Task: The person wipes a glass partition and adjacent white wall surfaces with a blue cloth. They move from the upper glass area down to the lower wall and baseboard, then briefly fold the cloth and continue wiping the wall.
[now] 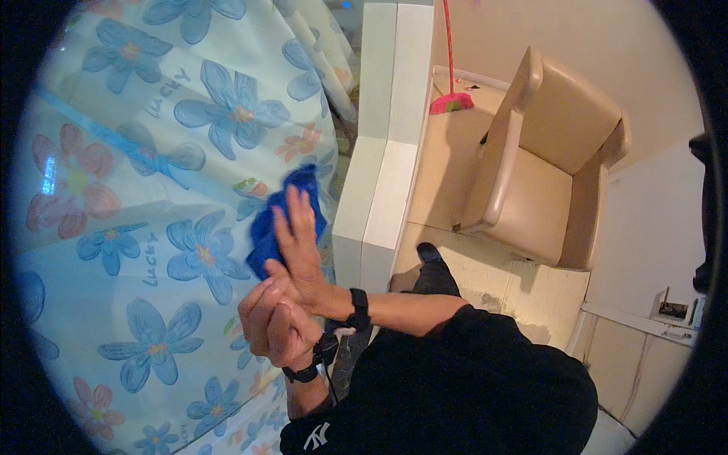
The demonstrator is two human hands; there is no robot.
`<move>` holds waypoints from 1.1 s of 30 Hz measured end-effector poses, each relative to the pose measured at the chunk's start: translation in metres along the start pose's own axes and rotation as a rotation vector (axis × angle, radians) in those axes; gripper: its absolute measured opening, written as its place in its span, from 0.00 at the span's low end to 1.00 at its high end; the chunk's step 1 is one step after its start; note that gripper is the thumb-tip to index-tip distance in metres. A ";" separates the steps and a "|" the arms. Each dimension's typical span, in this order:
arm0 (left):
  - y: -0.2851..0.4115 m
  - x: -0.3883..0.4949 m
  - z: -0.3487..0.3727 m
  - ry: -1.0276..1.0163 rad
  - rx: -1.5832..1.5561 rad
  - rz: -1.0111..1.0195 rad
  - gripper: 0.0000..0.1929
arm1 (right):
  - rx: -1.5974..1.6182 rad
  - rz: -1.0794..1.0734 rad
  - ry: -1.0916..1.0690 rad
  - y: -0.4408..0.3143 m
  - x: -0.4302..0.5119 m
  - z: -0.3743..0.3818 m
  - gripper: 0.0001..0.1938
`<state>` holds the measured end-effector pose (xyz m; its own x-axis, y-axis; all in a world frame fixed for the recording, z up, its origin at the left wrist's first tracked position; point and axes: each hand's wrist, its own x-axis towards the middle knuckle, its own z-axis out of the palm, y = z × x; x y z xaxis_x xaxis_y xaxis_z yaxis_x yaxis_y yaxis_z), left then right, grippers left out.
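Note:
My right hand lies with its fingers spread on a blue cloth. It holds the cloth flat against what looks like a glass pane, with a flowered curtain behind it. Just below it, my left hand is curled into a fist, overlapping the heel of the right hand in this view. Nothing shows in that fist, though its inside is hidden. Dark bands circle both wrists. The right hand and cloth are slightly blurred.
A pale angular frame borders the pane. Beyond it stands a beige armchair. A pink broom with a red handle leans near the wall, with small debris by it. My foot is on the worn floor.

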<state>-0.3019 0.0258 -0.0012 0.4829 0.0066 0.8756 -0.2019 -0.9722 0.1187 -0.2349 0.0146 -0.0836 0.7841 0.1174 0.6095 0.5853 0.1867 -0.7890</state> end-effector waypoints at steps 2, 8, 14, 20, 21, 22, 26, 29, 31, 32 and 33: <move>-0.002 0.000 -0.003 0.050 0.003 0.022 0.04 | -0.031 -0.135 -0.018 0.001 0.019 -0.001 0.33; -0.003 -0.013 -0.013 -0.169 0.108 0.006 0.07 | -0.065 -0.067 0.151 0.097 -0.003 -0.005 0.31; -0.003 -0.015 -0.003 -0.184 0.063 0.009 0.05 | -0.134 0.598 0.220 0.234 -0.083 -0.011 0.30; 0.004 -0.010 0.002 -0.156 0.133 -0.027 0.06 | -0.102 0.815 0.320 0.217 -0.086 0.002 0.31; 0.004 -0.009 0.003 -0.151 0.139 -0.031 0.06 | -0.114 0.854 0.218 0.190 -0.081 -0.005 0.30; 0.004 -0.007 0.007 -0.137 0.147 -0.038 0.06 | -0.125 0.773 0.221 0.166 -0.058 0.000 0.29; 0.001 -0.002 0.026 -0.130 0.141 -0.014 0.05 | -0.158 0.106 0.061 0.079 0.027 -0.005 0.35; -0.001 0.001 0.033 -0.157 0.145 0.007 0.05 | -0.140 -0.054 0.033 0.068 0.062 -0.016 0.34; -0.003 0.001 0.037 -0.178 0.175 -0.003 0.05 | -0.141 -0.101 0.029 0.096 0.062 -0.027 0.33; -0.003 0.000 0.038 -0.189 0.176 0.004 0.05 | -0.120 -0.088 0.111 0.118 0.059 -0.028 0.32; -0.003 -0.001 0.039 -0.200 0.188 0.007 0.04 | -0.077 -0.015 0.152 0.142 0.051 -0.031 0.32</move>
<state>-0.2684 0.0195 -0.0210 0.6447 -0.0281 0.7639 -0.0528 -0.9986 0.0078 -0.1058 0.0169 -0.1668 0.7940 -0.0352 0.6069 0.6066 0.1116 -0.7871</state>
